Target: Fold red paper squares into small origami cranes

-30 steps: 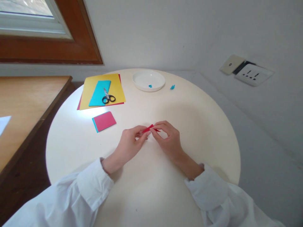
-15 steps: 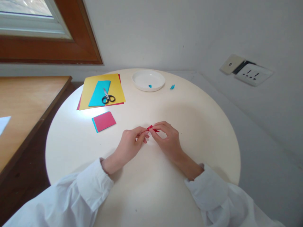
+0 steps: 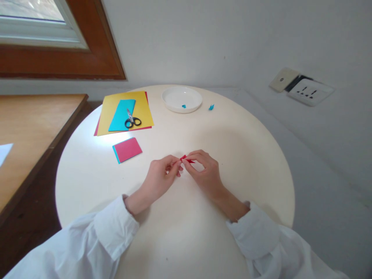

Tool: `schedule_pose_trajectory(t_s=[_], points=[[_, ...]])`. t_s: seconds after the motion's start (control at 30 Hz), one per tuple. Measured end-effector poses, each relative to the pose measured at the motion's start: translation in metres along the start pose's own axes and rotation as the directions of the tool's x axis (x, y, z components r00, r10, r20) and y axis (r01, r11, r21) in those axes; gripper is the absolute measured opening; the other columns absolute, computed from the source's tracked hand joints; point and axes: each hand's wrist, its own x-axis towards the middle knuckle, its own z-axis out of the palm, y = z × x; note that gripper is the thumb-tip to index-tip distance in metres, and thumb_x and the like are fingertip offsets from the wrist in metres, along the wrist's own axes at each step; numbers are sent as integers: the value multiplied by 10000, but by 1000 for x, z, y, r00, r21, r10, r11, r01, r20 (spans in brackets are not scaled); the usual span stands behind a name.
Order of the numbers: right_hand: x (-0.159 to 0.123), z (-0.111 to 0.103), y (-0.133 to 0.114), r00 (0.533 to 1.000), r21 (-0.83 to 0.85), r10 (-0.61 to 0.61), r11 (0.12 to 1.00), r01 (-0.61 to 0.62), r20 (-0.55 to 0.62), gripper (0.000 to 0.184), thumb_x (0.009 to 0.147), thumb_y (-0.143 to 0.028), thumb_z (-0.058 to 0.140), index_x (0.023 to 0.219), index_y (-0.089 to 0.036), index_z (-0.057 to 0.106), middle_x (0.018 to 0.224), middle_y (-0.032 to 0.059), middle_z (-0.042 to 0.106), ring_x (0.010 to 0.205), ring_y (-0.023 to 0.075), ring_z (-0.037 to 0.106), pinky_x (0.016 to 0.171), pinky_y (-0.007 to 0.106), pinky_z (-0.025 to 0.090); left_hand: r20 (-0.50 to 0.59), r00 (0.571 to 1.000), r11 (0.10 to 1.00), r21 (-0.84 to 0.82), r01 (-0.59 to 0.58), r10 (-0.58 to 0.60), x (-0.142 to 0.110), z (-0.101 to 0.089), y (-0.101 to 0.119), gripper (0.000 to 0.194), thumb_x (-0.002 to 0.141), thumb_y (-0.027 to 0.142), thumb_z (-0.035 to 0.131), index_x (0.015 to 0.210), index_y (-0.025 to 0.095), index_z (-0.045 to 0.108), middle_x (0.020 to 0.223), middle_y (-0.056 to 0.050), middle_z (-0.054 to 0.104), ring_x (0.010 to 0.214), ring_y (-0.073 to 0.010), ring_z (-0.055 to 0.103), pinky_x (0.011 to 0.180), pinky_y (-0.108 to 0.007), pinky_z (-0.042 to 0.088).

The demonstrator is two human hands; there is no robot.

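Observation:
Between my fingertips, low over the middle of the round white table (image 3: 180, 217), is a small folded piece of red paper (image 3: 183, 157). My left hand (image 3: 162, 173) pinches its left end between thumb and forefinger. On the other side my right hand (image 3: 205, 169) grips it with thumb and fingers, and a pointed red tip sticks out inside that grip. Fingers cover much of the paper, so its full shape is hidden. To the left of my left hand lies a small stack of paper (image 3: 128, 150), pink-red on top with blue showing beneath.
Scissors (image 3: 132, 120) with black handles rest on a blue paper strip (image 3: 117, 118) over a yellow sheet (image 3: 147, 110). A white dish (image 3: 181, 93) holds a tiny blue scrap (image 3: 183, 106). Right of it sits a folded blue paper piece (image 3: 211, 107). A wooden desk (image 3: 35, 128) stands left.
My left fingers have closed further over the red paper's left end, and less of it shows there. The right hand keeps its pinch almost unmoved. Everything else on the table stays put.

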Motion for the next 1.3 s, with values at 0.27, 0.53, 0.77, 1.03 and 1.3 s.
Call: schedule_pose_trajectory(t_s=[0.27, 0.53, 0.77, 1.03, 1.3], points=[[0, -1, 0, 1000, 26, 4, 1000, -4, 8, 75, 755, -138, 605, 720, -204, 607, 733, 26, 682, 723, 165, 631, 699, 319, 499, -16, 1000, 1000, 14, 15, -15, 0, -1, 2, 146, 780, 231, 508, 693, 163, 604, 601, -15, 646, 534, -119, 584, 507, -201, 433], [0, 0, 0, 1000, 48, -11, 999, 12, -9, 77, 763, -140, 603, 725, -206, 614, 731, 20, 683, 733, 158, 634, 706, 316, 503, 6, 1000, 997, 80, -12, 11, -1, -4, 3, 178, 813, 242, 480, 686, 166, 578, 593, -11, 641, 539, -123, 593, 511, -206, 436], [1, -2, 0, 999, 28, 7, 1000, -6, -32, 77, 780, -153, 591, 721, -199, 610, 734, 23, 679, 736, 155, 633, 712, 314, 501, -29, 999, 1000, 9, 30, -30, 0, -2, 4, 156, 798, 267, 527, 752, 162, 633, 620, -15, 661, 559, -131, 623, 539, -219, 470], [3, -4, 3, 997, 22, 51, 999, -50, -55, 75, 786, -165, 583, 722, -190, 613, 755, 36, 665, 730, 153, 626, 712, 312, 502, -79, 997, 998, 60, -12, 17, 1, -3, 2, 118, 782, 206, 544, 751, 162, 650, 595, -4, 666, 525, -124, 620, 523, -211, 472], [3, -4, 3, 997, 19, 56, 998, -55, -55, 75, 785, -172, 581, 723, -201, 613, 754, 28, 667, 731, 154, 626, 717, 315, 501, -59, 996, 993, 105, -58, 64, -1, -3, -2, 155, 814, 202, 495, 752, 161, 631, 650, -23, 690, 566, -128, 643, 538, -211, 483]])
